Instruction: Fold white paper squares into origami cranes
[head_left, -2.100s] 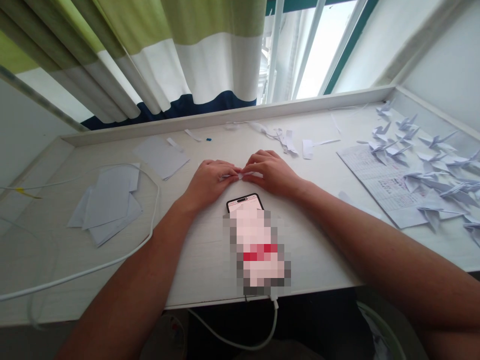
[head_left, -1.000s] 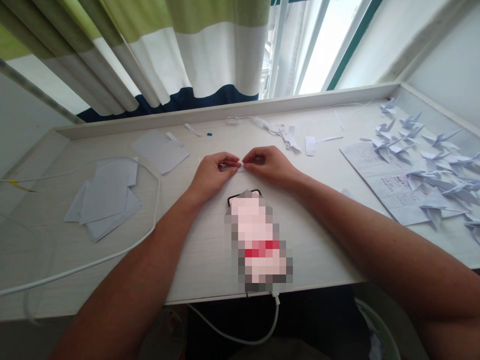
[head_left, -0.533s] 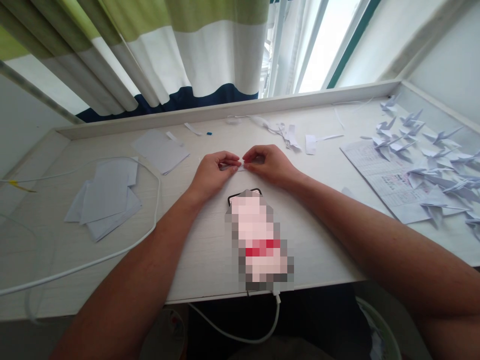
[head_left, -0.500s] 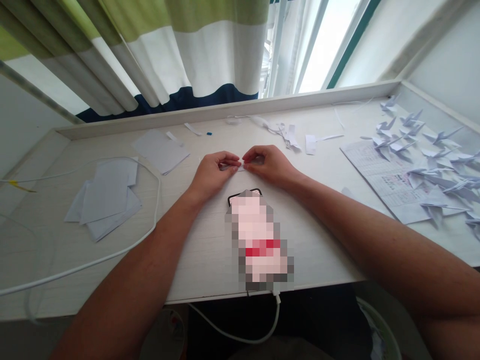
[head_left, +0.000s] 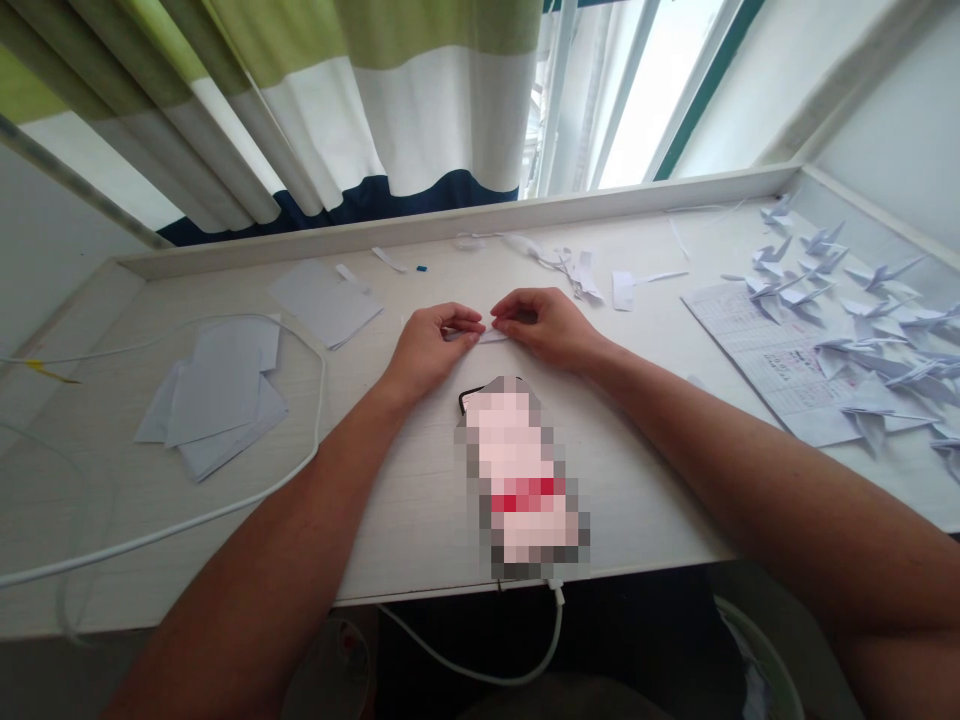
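A small folded piece of white paper (head_left: pixel 493 337) lies on the desk between my hands, mostly hidden by the fingers. My left hand (head_left: pixel 442 335) pinches its left side, thumb below and fingers above. My right hand (head_left: pixel 536 322) closes thumb and fingertips at its right side. The fingertips of the two hands are a small gap apart. Just below them on the desk lies a phone (head_left: pixel 517 470), its screen blurred out, with a cable plugged into its lower end.
Loose white paper sheets (head_left: pixel 217 385) lie at the left, another stack (head_left: pixel 330 300) behind them. Paper scraps (head_left: pixel 585 275) are strewn near the back. Several folded paper cranes (head_left: pixel 862 345) stand at the right, some on a printed sheet (head_left: pixel 757 350). A white cable (head_left: pixel 285 487) crosses the left side.
My right hand has shifted slightly right, widening the gap between the fingertips and showing a little more of the paper. My left hand still pinches it.
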